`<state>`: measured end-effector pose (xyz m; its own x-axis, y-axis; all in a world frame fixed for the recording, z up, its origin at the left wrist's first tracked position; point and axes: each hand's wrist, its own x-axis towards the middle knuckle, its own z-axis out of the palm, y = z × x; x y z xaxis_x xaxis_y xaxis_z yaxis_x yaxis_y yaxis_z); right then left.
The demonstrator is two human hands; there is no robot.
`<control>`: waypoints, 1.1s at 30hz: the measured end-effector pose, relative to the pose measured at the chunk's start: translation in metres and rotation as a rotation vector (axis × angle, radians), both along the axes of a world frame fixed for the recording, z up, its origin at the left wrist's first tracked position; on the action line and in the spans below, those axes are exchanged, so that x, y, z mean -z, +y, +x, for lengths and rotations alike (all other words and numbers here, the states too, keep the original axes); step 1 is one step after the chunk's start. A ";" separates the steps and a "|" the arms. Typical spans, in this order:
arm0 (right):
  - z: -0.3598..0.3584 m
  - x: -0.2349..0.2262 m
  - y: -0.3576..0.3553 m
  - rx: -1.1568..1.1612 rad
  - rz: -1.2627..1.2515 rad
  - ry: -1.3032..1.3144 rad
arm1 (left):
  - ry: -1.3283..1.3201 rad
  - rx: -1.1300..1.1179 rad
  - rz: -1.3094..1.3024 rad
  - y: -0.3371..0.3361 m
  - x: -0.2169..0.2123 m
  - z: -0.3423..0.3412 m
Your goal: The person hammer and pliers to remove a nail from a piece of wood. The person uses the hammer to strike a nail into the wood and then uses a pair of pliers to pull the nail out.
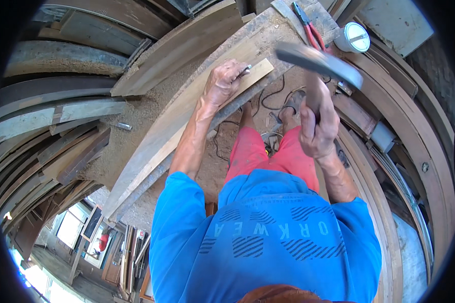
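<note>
My right hand (pixel 319 126) is wrapped round the handle of a hammer (pixel 333 65), raised over the right side of the bench and blurred by motion. On a long pale wooden board (pixel 159 134) rests my left hand (pixel 224 83), its fingers closed. A small shiny end sticks out from those fingers near the board's far end; the rest of that piece is hidden, so its kind cannot be told. The board lies along the edge of a sawdust-covered workbench (pixel 268 38).
Red-handled pliers (pixel 312 31) lie at the bench's far end, beside a round white tub (pixel 357 38). Another thick plank (pixel 179 48) stands beyond the board. Stacked timber (pixel 60 108) fills the left, more planks (pixel 414 131) the right. A dark cable (pixel 265 98) trails by my feet.
</note>
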<state>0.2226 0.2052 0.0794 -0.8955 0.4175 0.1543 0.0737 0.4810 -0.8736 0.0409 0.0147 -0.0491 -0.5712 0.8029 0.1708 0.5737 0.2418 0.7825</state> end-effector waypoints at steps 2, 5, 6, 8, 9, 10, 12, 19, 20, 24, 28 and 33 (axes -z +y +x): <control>0.002 0.017 -0.010 0.015 -0.049 0.085 | 0.012 0.007 0.045 0.005 0.001 -0.005; 0.005 0.024 -0.001 -0.081 0.075 -0.301 | 0.008 0.014 -0.120 0.000 -0.003 -0.003; 0.007 0.018 0.003 -0.068 0.065 -0.266 | 0.010 0.012 -0.118 0.003 -0.001 -0.007; 0.004 0.004 -0.006 0.077 0.021 0.013 | 0.022 -0.006 0.026 0.005 0.000 -0.006; 0.007 0.010 -0.010 0.034 0.012 -0.082 | 0.007 -0.016 0.009 0.001 -0.002 -0.002; 0.008 0.018 -0.012 -0.007 0.012 -0.174 | 0.016 -0.016 0.018 0.002 0.000 -0.004; 0.010 0.036 -0.013 -0.078 0.047 -0.426 | 0.022 -0.036 -0.027 -0.003 0.003 -0.002; -0.008 0.122 0.031 0.165 0.406 -0.299 | 0.124 -0.267 -0.120 -0.022 -0.011 0.016; -0.008 0.145 0.037 0.122 0.524 -0.356 | 0.125 -0.273 -0.125 -0.027 -0.010 0.022; -0.015 0.156 0.031 0.042 0.598 -0.565 | 0.161 -0.182 -0.335 -0.043 -0.001 0.041; -0.062 0.079 0.025 0.133 0.578 -0.325 | 0.261 -0.184 -0.341 -0.049 0.010 0.042; -0.146 0.013 -0.029 -0.273 0.652 -0.437 | 0.237 -0.165 -0.311 -0.057 0.022 0.042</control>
